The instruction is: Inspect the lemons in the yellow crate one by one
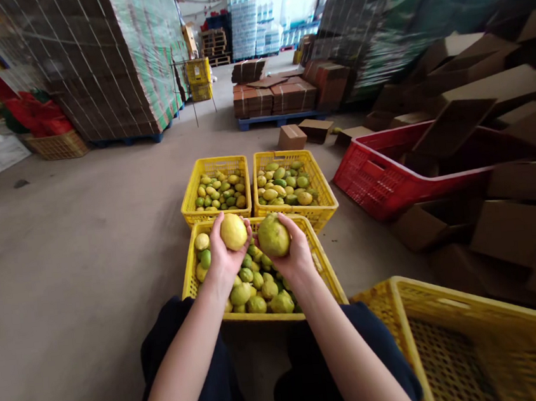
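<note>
My left hand [223, 256] is wrapped round a yellow lemon [234, 232]. A larger, greener lemon [273, 235] sits in my right hand [298, 254], its fingers curled about the fruit. Both are held up side by side over the near yellow crate [266, 319], which holds many green and yellow lemons [257, 305]. Beyond it stand two more yellow crates: the left one [189, 199] and the right one [327, 194], each with green and yellow lemons inside. My hands and forearms hide part of the near crate's fruit.
A large yellow crate [399, 314] stands close by my right knee. Farther right, a red crate [366, 184] lies among heaped cardboard boxes [514, 225]. Flattened cartons on a blue pallet [283, 120] and wrapped stacks [138, 61] stand ahead.
</note>
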Demonstrator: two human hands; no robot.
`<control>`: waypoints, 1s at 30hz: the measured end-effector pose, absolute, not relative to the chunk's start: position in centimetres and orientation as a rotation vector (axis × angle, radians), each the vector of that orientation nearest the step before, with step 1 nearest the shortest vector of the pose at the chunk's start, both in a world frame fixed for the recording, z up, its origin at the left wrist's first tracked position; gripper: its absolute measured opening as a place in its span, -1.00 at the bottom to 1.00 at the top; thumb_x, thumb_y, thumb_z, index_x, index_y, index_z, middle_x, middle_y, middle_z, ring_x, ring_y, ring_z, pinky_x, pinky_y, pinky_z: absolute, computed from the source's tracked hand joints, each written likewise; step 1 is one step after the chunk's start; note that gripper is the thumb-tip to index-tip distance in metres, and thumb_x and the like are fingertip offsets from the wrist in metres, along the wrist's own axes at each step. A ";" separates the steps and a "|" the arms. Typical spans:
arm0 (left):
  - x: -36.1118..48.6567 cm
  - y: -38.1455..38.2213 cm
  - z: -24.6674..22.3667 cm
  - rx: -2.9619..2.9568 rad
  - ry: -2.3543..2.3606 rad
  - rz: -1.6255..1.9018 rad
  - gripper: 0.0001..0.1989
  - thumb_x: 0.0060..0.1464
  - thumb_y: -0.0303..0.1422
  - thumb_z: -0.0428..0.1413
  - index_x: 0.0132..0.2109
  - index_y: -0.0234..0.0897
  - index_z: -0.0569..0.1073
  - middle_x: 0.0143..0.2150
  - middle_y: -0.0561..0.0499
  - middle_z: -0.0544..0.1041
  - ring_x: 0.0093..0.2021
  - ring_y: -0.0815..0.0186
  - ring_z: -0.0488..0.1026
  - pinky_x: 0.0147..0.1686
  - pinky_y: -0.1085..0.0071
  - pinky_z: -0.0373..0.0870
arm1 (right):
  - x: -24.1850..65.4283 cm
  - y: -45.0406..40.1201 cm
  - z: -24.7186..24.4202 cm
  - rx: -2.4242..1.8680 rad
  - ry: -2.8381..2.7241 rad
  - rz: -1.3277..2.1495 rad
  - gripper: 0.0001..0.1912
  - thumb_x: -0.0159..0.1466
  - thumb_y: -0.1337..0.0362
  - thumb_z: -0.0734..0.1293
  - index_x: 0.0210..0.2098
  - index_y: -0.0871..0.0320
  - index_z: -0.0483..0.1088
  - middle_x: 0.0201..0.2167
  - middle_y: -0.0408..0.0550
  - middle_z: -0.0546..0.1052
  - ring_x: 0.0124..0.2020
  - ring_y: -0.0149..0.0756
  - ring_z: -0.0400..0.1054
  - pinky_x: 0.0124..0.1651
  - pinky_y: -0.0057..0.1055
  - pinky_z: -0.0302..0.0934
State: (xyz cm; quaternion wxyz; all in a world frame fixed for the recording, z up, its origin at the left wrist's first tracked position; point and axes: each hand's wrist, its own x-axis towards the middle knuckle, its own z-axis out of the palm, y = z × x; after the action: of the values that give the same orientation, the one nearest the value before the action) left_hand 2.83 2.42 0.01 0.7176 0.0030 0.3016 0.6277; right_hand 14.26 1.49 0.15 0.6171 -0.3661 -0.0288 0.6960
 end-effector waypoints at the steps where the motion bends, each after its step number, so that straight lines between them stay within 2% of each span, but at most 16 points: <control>1: 2.8 2.4 0.0 0.011 0.653 1.386 -0.80 0.10 -0.24 0.12 -0.26 -0.31 0.45 -0.38 -0.01 0.52 -0.38 0.37 0.51 -0.38 0.50 0.47 | 14.2 1.4 0.3 -0.844 -0.071 1.606 -0.92 0.16 0.28 0.32 -0.45 0.15 0.40 -0.61 -0.19 0.51 -0.61 -0.37 0.39 -0.36 -0.35 0.44; 5: 2.8 2.6 -0.4 0.004 0.605 1.354 -0.72 0.20 -0.23 -0.01 -0.24 -0.34 0.47 -0.34 -0.06 0.55 -0.38 0.34 0.52 -0.43 0.48 0.46 | 14.4 1.6 0.1 -0.843 -0.048 1.592 -0.92 0.16 0.29 0.33 -0.46 0.15 0.40 -0.62 -0.20 0.52 -0.64 -0.38 0.39 -0.40 -0.39 0.42; 9: 3.0 2.7 -0.6 0.054 0.586 1.332 -0.76 0.22 -0.32 -0.05 -0.20 -0.26 0.50 -0.30 -0.04 0.58 -0.35 0.32 0.53 -0.41 0.45 0.46 | 14.6 2.2 -0.9 -0.815 -0.017 1.579 -0.90 0.16 0.26 0.32 -0.44 0.15 0.42 -0.59 -0.17 0.54 -0.61 -0.38 0.42 -0.47 -0.47 0.37; 14: 3.4 2.6 -0.4 0.039 0.611 1.362 -0.77 0.20 -0.30 -0.01 -0.19 -0.30 0.50 -0.35 -0.03 0.55 -0.39 0.31 0.52 -0.36 0.40 0.49 | 14.5 2.4 -1.3 -0.847 0.005 1.637 -0.82 0.21 0.27 0.23 -0.46 0.16 0.41 -0.60 -0.12 0.54 -0.58 -0.31 0.45 -0.43 -0.38 0.41; 17: 3.3 2.6 -0.2 -0.014 0.629 1.379 -0.83 0.13 -0.28 0.09 -0.27 -0.29 0.47 -0.40 0.00 0.51 -0.39 0.33 0.51 -0.32 0.40 0.50 | 14.5 2.1 -0.8 -0.865 -0.009 1.615 -0.89 0.17 0.25 0.30 -0.46 0.13 0.40 -0.63 -0.20 0.52 -0.62 -0.35 0.41 -0.41 -0.37 0.42; 21: 3.0 2.7 -0.2 -0.035 0.650 1.446 -0.92 0.05 -0.37 0.17 -0.33 -0.26 0.41 -0.42 0.05 0.49 -0.37 0.37 0.50 -0.25 0.43 0.51 | 14.6 1.5 -0.1 -0.827 -0.046 1.600 -0.94 0.07 0.33 0.38 -0.47 0.13 0.40 -0.63 -0.23 0.51 -0.63 -0.39 0.39 -0.41 -0.40 0.42; 26: 2.8 2.5 -0.5 -0.019 0.574 1.324 -0.79 0.13 -0.25 0.09 -0.22 -0.33 0.46 -0.32 -0.05 0.55 -0.34 0.33 0.53 -0.32 0.43 0.52 | 14.9 1.7 -0.2 -0.808 0.041 1.652 -0.93 0.11 0.29 0.31 -0.48 0.14 0.40 -0.62 -0.17 0.53 -0.61 -0.33 0.42 -0.39 -0.32 0.44; 30: 2.8 2.5 -0.6 0.003 0.533 1.285 -0.74 0.21 -0.25 -0.03 -0.15 -0.28 0.48 -0.26 -0.06 0.57 -0.30 0.34 0.54 -0.33 0.46 0.50 | 14.9 2.1 -1.0 -0.812 0.055 1.708 -0.84 0.11 0.31 0.21 -0.51 0.15 0.41 -0.61 -0.05 0.54 -0.51 -0.20 0.49 -0.35 -0.22 0.45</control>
State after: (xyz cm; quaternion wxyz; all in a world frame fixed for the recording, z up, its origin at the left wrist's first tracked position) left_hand 2.79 2.46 -0.63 0.7676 0.0014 0.2455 0.5921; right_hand 14.89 2.12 -0.97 0.5850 -0.3479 0.0237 0.7322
